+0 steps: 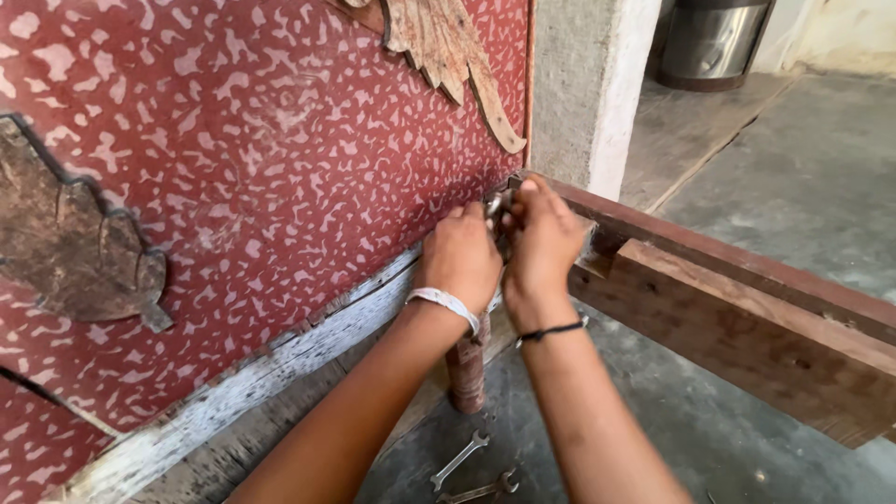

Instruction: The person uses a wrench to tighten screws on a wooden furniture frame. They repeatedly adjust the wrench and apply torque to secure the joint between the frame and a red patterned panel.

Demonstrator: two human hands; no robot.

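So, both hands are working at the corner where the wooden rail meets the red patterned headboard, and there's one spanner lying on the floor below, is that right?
Not quite: the head view shows two spanners on the floor, not one. The rest holds: the left hand and right hand are together at the corner where the wooden rail meets the red patterned headboard.

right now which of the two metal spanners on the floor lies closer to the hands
The upper silver open-ended spanner, lying nearer the turned wooden leg. The other spanner sits lower, at the picture's bottom edge, farther from both hands.
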